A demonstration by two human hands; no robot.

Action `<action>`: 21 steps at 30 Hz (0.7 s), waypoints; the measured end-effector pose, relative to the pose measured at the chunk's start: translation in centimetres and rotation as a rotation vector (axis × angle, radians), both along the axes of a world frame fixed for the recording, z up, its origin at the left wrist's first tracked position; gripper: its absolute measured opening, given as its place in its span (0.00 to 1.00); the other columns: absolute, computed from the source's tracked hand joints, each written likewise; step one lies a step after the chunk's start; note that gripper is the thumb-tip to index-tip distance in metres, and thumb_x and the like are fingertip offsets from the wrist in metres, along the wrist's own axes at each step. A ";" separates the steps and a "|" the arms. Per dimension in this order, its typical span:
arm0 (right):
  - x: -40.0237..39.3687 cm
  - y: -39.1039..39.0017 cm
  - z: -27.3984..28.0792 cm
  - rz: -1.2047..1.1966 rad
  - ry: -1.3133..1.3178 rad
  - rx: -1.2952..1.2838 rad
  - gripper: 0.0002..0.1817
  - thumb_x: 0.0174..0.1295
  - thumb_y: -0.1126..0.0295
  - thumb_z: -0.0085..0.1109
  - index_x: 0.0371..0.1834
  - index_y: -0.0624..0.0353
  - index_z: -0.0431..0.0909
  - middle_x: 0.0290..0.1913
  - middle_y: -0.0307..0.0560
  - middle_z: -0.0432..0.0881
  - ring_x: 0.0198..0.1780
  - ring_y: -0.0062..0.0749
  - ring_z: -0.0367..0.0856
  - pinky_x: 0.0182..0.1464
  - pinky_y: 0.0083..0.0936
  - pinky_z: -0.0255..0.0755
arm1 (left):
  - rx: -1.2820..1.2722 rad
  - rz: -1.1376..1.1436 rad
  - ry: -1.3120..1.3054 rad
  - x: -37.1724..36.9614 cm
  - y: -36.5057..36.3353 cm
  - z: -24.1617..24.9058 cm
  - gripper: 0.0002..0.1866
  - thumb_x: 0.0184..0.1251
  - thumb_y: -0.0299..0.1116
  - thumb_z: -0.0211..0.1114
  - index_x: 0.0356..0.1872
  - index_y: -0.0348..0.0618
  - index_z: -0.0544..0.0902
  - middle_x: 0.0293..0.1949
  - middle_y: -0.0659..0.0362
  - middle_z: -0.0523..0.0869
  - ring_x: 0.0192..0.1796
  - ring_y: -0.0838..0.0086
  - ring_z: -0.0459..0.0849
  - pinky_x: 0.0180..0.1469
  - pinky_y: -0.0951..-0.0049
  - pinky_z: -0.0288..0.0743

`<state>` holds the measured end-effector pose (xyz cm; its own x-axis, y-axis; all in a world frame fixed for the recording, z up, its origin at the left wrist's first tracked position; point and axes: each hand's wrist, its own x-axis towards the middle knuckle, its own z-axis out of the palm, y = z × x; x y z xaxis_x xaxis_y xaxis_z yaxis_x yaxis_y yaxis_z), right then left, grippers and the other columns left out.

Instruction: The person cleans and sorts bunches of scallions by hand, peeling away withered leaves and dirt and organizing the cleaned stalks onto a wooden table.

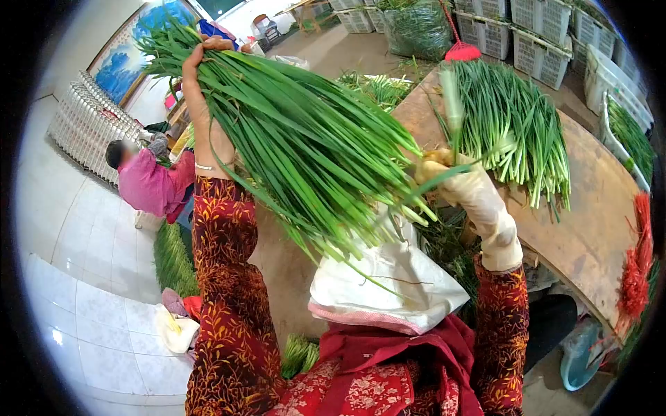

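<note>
A large bunch of garlic chives [298, 132] slants across the view, its leafy tips at upper left and its paler cut ends at lower right. My bare left hand [201, 59] is closed round the leafy end, its fingers partly hidden by the leaves. At the stalk end, my right hand [447, 173] wears a pale glove and is closed on a few loose chive leaves [452, 104], which are blurred. A white sack [385, 277] covers my lap below the bunch. Another pile of chives [510, 125] lies on the wooden table to the right.
The wooden table [555, 229] curves along my right, with red ties [635, 270] at its edge. Stacked plastic crates [541, 48] stand behind. Another person in a pink top [156, 180] sits at left. A blue-green basin [581, 357] is at lower right.
</note>
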<state>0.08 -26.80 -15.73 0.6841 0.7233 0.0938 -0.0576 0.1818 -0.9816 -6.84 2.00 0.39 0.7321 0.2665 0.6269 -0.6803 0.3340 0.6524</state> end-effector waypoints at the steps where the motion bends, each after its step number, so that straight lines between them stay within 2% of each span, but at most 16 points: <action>1: 0.2 -0.8 0.3 0.075 0.104 -0.042 0.12 0.61 0.62 0.55 0.39 0.60 0.79 0.27 0.38 0.77 0.30 0.19 0.72 0.34 0.18 0.67 | -0.002 0.001 0.000 0.0 0.4 -0.1 0.05 0.61 0.32 0.56 0.34 0.44 0.70 0.32 0.68 0.75 0.41 0.81 0.75 0.57 0.65 0.66; 4: 0.1 0.1 -1.6 0.057 0.016 0.077 0.13 0.61 0.62 0.55 0.39 0.60 0.79 0.29 0.38 0.78 0.31 0.20 0.73 0.35 0.17 0.68 | -0.062 -0.043 0.037 -0.1 1.3 -0.4 0.06 0.61 0.33 0.56 0.34 0.45 0.71 0.32 0.68 0.75 0.41 0.81 0.76 0.56 0.64 0.66; 5: 0.5 1.5 -3.6 -0.024 -0.179 0.077 0.17 0.58 0.59 0.59 0.39 0.63 0.78 0.30 0.33 0.76 0.26 0.13 0.66 0.28 0.11 0.58 | -0.062 -0.048 0.040 0.1 1.2 -0.5 0.06 0.61 0.33 0.56 0.34 0.45 0.71 0.32 0.68 0.75 0.41 0.81 0.76 0.56 0.64 0.66; 7: -0.1 3.1 -3.5 0.060 -0.155 0.159 0.15 0.58 0.61 0.58 0.40 0.62 0.78 0.29 0.32 0.76 0.25 0.12 0.65 0.27 0.11 0.57 | -0.014 0.019 0.031 0.2 1.0 -0.7 0.06 0.61 0.33 0.56 0.35 0.45 0.70 0.32 0.68 0.75 0.40 0.81 0.76 0.56 0.64 0.66; 8: -0.1 3.2 -2.9 0.200 0.065 0.073 0.13 0.58 0.63 0.58 0.39 0.61 0.78 0.27 0.32 0.75 0.26 0.12 0.66 0.29 0.10 0.58 | 0.007 0.011 0.041 0.1 0.8 -0.7 0.06 0.60 0.33 0.57 0.35 0.45 0.70 0.32 0.69 0.75 0.40 0.81 0.76 0.55 0.64 0.67; 9: -0.3 3.2 -2.2 0.205 0.062 0.074 0.13 0.58 0.63 0.58 0.39 0.61 0.78 0.27 0.32 0.75 0.26 0.12 0.66 0.29 0.10 0.58 | 0.008 0.015 0.038 0.0 0.5 -0.7 0.06 0.60 0.33 0.57 0.35 0.45 0.70 0.32 0.69 0.75 0.40 0.81 0.76 0.55 0.64 0.67; 11: -0.6 3.0 -1.1 0.165 0.044 -0.002 0.11 0.57 0.66 0.60 0.38 0.61 0.78 0.26 0.31 0.74 0.26 0.12 0.66 0.28 0.09 0.58 | -0.006 0.034 0.053 -0.1 0.1 -0.8 0.07 0.60 0.34 0.57 0.37 0.46 0.71 0.32 0.69 0.76 0.40 0.84 0.76 0.57 0.71 0.62; 13: -1.0 3.3 -0.9 0.085 0.099 0.014 0.10 0.56 0.67 0.61 0.36 0.62 0.77 0.25 0.31 0.73 0.26 0.12 0.66 0.27 0.11 0.59 | -0.003 0.025 0.054 -0.1 0.5 -0.8 0.07 0.60 0.34 0.57 0.36 0.47 0.70 0.32 0.70 0.76 0.39 0.84 0.75 0.57 0.72 0.62; 15: -0.3 4.2 -3.0 0.071 0.239 0.153 0.13 0.56 0.68 0.60 0.41 0.63 0.77 0.32 0.38 0.79 0.36 0.17 0.75 0.39 0.17 0.70 | 0.001 0.027 0.047 -0.2 0.5 -0.8 0.06 0.61 0.34 0.56 0.35 0.47 0.70 0.32 0.70 0.76 0.39 0.84 0.75 0.57 0.71 0.62; 17: 0.2 4.3 -3.8 0.016 -0.110 -0.123 0.17 0.55 0.65 0.62 0.44 0.64 0.77 0.34 0.44 0.81 0.38 0.20 0.78 0.41 0.21 0.71 | -0.008 0.006 0.044 -0.2 1.2 -1.0 0.06 0.61 0.34 0.56 0.36 0.46 0.70 0.32 0.70 0.75 0.40 0.83 0.76 0.56 0.68 0.65; 19: -0.2 5.0 -3.9 -0.043 -0.147 -0.115 0.18 0.53 0.64 0.63 0.43 0.63 0.77 0.36 0.49 0.81 0.39 0.27 0.79 0.42 0.23 0.71 | -0.012 -0.015 0.037 0.0 1.4 -0.9 0.07 0.61 0.33 0.56 0.36 0.45 0.70 0.33 0.69 0.75 0.41 0.82 0.76 0.55 0.65 0.67; 20: -0.6 5.0 -3.7 -0.154 -0.319 -0.154 0.15 0.53 0.64 0.63 0.39 0.62 0.78 0.35 0.50 0.81 0.38 0.33 0.80 0.42 0.25 0.71 | -0.029 -0.024 0.048 -0.1 1.3 -0.9 0.06 0.61 0.33 0.56 0.36 0.45 0.71 0.33 0.70 0.75 0.41 0.82 0.76 0.55 0.65 0.67; 21: -0.6 5.0 -3.5 -0.154 -0.319 -0.151 0.15 0.53 0.64 0.63 0.39 0.62 0.78 0.35 0.50 0.81 0.38 0.33 0.80 0.42 0.25 0.71 | -0.045 -0.033 0.059 -0.2 1.2 -0.9 0.06 0.61 0.33 0.56 0.36 0.45 0.71 0.33 0.70 0.75 0.41 0.82 0.76 0.55 0.65 0.67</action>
